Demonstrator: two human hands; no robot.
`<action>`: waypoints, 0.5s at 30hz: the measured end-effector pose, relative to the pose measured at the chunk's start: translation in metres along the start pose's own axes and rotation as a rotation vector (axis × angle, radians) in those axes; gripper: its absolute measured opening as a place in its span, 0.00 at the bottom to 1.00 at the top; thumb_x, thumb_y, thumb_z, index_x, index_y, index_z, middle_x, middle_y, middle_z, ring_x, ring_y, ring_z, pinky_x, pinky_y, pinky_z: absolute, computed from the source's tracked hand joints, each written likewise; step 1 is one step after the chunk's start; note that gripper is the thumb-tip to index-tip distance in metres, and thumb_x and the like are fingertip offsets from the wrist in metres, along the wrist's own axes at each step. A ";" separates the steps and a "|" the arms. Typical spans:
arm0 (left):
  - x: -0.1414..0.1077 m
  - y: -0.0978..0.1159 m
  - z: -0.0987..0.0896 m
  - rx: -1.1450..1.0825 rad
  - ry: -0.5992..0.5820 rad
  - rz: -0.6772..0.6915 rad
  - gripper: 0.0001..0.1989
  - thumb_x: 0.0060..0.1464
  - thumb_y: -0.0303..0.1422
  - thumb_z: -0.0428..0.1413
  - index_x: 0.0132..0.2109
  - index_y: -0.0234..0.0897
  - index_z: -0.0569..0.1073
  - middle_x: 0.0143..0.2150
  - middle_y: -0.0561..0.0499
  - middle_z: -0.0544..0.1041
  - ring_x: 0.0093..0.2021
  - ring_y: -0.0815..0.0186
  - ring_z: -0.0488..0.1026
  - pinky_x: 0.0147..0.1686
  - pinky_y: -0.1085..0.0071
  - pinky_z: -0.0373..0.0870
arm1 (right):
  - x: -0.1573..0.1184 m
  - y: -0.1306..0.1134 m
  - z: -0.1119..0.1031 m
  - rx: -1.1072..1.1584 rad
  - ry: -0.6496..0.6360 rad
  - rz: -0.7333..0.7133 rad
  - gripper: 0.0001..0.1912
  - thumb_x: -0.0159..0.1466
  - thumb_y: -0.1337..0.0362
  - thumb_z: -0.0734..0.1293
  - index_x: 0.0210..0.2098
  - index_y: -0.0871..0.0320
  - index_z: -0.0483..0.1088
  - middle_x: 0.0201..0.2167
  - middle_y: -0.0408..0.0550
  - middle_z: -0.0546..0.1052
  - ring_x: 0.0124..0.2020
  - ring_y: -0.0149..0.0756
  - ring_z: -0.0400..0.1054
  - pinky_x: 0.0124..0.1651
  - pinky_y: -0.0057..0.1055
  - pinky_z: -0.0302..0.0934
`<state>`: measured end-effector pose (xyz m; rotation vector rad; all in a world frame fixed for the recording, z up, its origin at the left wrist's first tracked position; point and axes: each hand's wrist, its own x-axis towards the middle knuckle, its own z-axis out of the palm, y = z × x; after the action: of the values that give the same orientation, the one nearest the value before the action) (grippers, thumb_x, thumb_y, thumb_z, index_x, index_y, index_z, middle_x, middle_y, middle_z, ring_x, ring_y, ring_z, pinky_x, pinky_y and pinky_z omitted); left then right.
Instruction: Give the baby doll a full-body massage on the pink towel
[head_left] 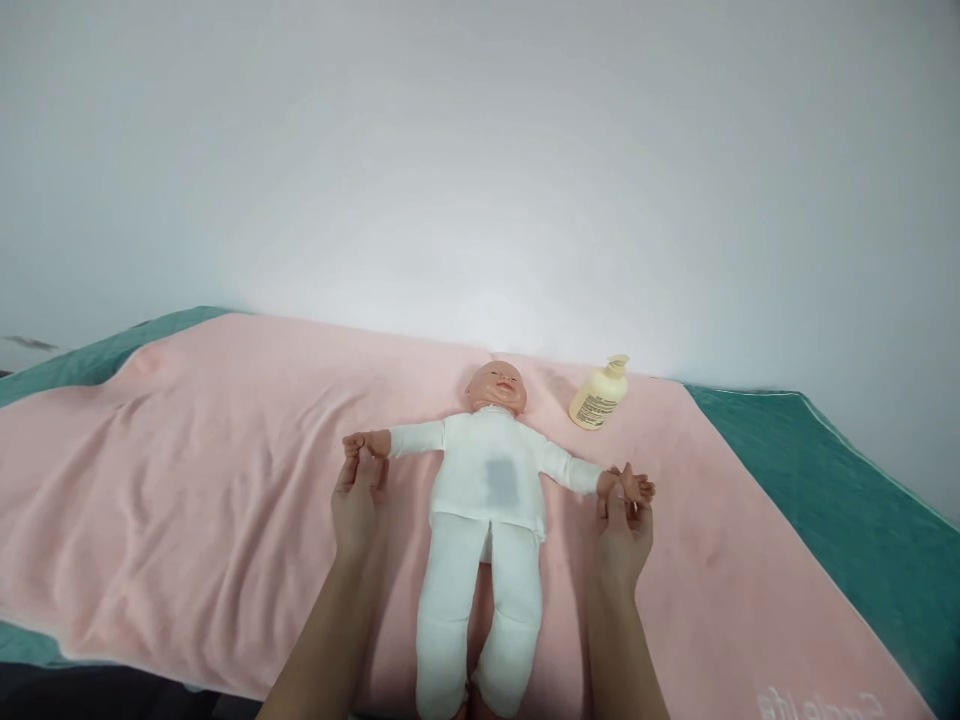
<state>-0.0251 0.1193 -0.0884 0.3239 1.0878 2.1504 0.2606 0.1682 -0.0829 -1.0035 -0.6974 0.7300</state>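
Note:
A baby doll (491, 470) with a white cloth body lies on its back, its head away from me and both arms spread wide. My left hand (358, 505) is closed around the doll's hand on the left side, thumb on top. On the other side, my right hand (624, 525) grips the doll's other hand near the wrist. A dark grey rectangular patch shows on the doll's chest. Its feet run out of the bottom of the view.
A pale yellow pump bottle (598, 395) stands, slightly tilted, to the right of the doll's head. Beneath everything is a wrinkled pink blanket (187, 500) over a green cover (840, 500). A plain pale wall (480, 170) rises behind.

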 end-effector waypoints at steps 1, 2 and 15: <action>0.005 -0.002 -0.005 -0.039 0.009 -0.048 0.11 0.60 0.35 0.57 0.49 0.42 0.75 0.53 0.50 0.75 0.56 0.66 0.71 0.60 0.66 0.65 | 0.006 0.005 -0.005 0.027 0.005 0.071 0.29 0.58 0.56 0.70 0.56 0.58 0.65 0.59 0.55 0.68 0.60 0.43 0.62 0.63 0.46 0.56; 0.010 -0.004 -0.009 -0.073 0.019 -0.088 0.09 0.61 0.34 0.56 0.48 0.42 0.75 0.51 0.50 0.76 0.54 0.68 0.72 0.60 0.67 0.66 | 0.011 0.009 -0.010 0.049 0.016 0.123 0.30 0.58 0.55 0.70 0.57 0.58 0.65 0.59 0.54 0.68 0.60 0.43 0.63 0.62 0.45 0.57; 0.005 -0.001 -0.004 -0.033 0.032 -0.039 0.09 0.60 0.35 0.57 0.47 0.41 0.75 0.50 0.50 0.76 0.55 0.66 0.72 0.60 0.66 0.66 | -0.006 -0.004 0.004 0.006 0.000 0.019 0.28 0.59 0.56 0.70 0.57 0.54 0.62 0.61 0.52 0.65 0.60 0.40 0.63 0.62 0.45 0.57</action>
<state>-0.0298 0.1208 -0.0923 0.2523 1.0667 2.1430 0.2547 0.1636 -0.0794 -1.0053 -0.6863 0.7482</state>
